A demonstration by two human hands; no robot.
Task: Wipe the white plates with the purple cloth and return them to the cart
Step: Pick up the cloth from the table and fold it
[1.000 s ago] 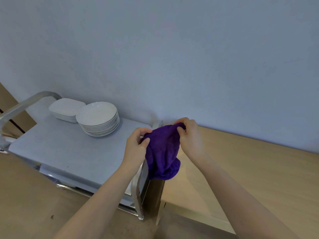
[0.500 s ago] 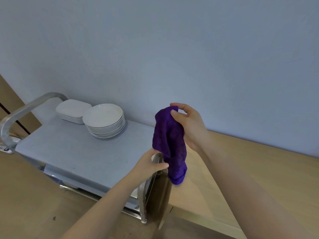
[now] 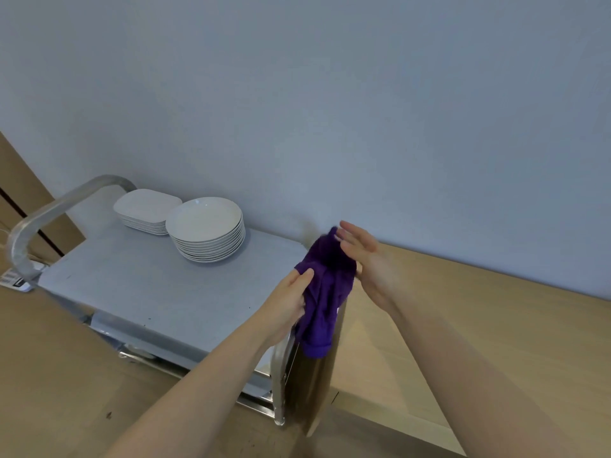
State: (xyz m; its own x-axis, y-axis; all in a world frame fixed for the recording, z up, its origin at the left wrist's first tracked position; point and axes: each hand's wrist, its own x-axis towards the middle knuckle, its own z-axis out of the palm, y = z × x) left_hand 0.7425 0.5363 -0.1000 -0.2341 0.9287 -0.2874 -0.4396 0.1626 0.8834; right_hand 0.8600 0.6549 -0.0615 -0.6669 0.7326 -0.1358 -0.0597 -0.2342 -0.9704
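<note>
Hands: my left hand (image 3: 291,302) now pinches the purple cloth (image 3: 325,292), having left the cart rail half a second ago; my right hand (image 3: 367,262) has opened, fingers straight against the cloth's top. Cloth: bunched, hanging between both hands beyond the cart (image 3: 148,292) corner. Plates (image 3: 206,228): two stacks, untouched on the cart's top surface. Judgement: cloth being readied; wiping not yet begun.
</note>
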